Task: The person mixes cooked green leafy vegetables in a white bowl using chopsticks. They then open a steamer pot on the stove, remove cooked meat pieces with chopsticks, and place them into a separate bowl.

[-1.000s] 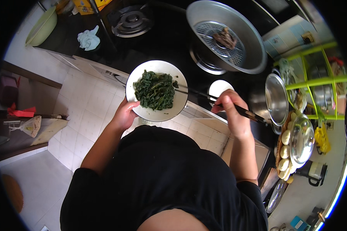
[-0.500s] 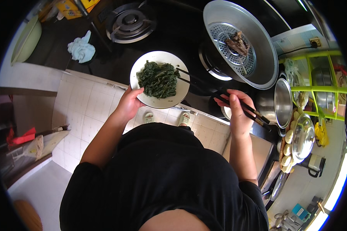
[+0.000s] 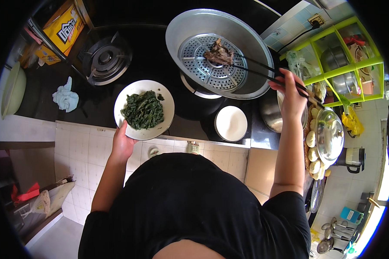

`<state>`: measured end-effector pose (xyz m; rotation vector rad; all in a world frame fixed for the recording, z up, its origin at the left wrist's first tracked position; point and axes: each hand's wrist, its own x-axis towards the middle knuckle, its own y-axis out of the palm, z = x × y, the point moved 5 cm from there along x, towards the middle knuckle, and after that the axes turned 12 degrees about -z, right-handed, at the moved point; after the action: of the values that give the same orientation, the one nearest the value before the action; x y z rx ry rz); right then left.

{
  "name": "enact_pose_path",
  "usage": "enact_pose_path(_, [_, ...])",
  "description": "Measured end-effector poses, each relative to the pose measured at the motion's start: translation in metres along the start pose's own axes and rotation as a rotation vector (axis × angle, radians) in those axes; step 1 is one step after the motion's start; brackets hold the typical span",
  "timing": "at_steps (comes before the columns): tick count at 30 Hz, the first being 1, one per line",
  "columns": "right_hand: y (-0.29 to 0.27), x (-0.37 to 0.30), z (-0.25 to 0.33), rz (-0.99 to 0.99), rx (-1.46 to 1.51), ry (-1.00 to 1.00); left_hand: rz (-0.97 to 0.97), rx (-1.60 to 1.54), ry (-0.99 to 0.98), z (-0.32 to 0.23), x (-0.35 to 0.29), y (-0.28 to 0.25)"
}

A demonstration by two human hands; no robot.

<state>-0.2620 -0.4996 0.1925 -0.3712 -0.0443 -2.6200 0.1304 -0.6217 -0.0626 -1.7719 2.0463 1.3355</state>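
My left hand (image 3: 124,141) grips the near rim of a white plate (image 3: 165,91), its thumb over the edge. Dark green cooked leafy greens (image 3: 143,110) are heaped on that plate. In my right hand (image 3: 293,97) is a pair of long black chopsticks (image 3: 263,74), reaching left over the big metal steamer pot (image 3: 257,39). Their tips are at a brown, ragged piece of food (image 3: 219,53), which looks like meat, on the perforated steamer rack (image 3: 203,77). Whether the tips pinch it or only touch it, I cannot tell.
A white bowl (image 3: 231,123) stands near the counter's front edge. Behind my right hand are a metal pot (image 3: 272,113), a glass lid (image 3: 330,136) over pale buns (image 3: 312,153), and a green shelf (image 3: 354,67). Leftward are a gas burner (image 3: 106,58) and a crumpled cloth (image 3: 65,97).
My right hand has moved the chopsticks from the greens up to the food in the steamer. The view has shifted, and the white bowl is now fully visible.
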Motion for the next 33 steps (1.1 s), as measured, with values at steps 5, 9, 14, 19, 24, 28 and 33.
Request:
enact_pose_path(5, [0.031, 0.040, -0.020, 0.212, -0.159, -0.027, 0.006, -0.077, 0.014, 0.007, -0.013, 0.007])
enact_pose_path(9, [0.053, 0.065, -0.032, 0.302, -0.220, 0.023, -0.032, -0.104, 0.090, 0.007, -0.026, 0.012])
enact_pose_path(14, [0.069, 0.088, -0.028, 0.312, -0.550, -0.187, -0.335, -0.025, 0.308, 0.004, -0.035, -0.008])
enact_pose_path(19, [0.092, 0.097, -0.025, 0.341, -0.565, -0.264, -0.494, 0.037, 0.517, -0.010, -0.050, -0.002])
enact_pose_path(24, [0.109, 0.112, -0.035, 0.336, -0.607, -0.185, -0.521, 0.021, 0.569, -0.011, -0.057, 0.001])
enact_pose_path(28, [0.116, 0.124, -0.046, 0.311, -0.594, -0.154, -0.542, 0.013, 0.565, -0.012, -0.058, 0.002])
enact_pose_path(33, [0.102, 0.147, -0.060, 0.165, -0.498, 0.028, -0.525, -0.018, 0.588, -0.011, -0.058, -0.001])
